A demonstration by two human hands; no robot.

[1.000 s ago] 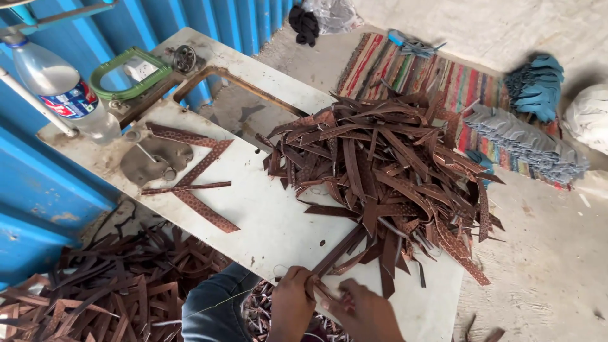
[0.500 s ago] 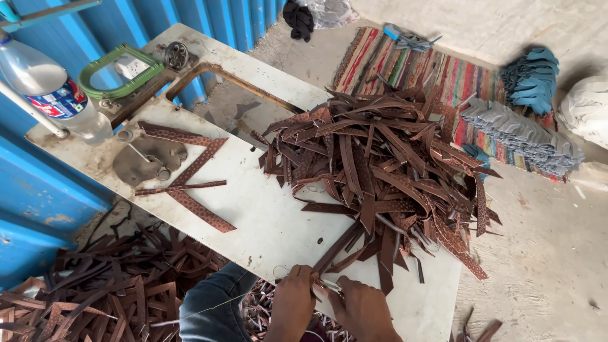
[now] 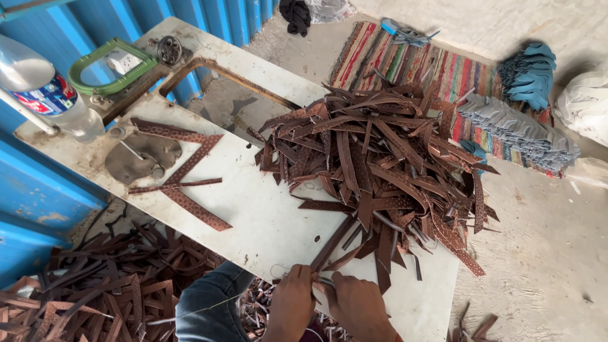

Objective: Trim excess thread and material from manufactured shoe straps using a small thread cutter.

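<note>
Pinching one long brown leather strip (image 3: pixel 334 244) at the white bench (image 3: pixel 266 215) edge, six o'clock, your left hand (image 3: pixel 292 301) and right hand (image 3: pixel 354 307) both clench it, drawing it clear of the tangled pile of brown strips (image 3: pixel 380 152).

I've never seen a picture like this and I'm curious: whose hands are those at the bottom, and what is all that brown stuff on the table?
The picture comes from a camera worn on a person's head, so you look down just as they do. The two hands at the bottom edge are that person's own: the left hand and the right hand. They are close together, and their fingers pinch the end of one brown strip that runs up toward the heap.

The brown stuff is a big pile of leather-like strips lying on a worn white table. A few patterned strips lie apart, nearer the blue wall. A plastic bottle stands at the table's far corner. More strips cover the floor beside the person's knee, and a striped rug lies beyond the table.
</note>
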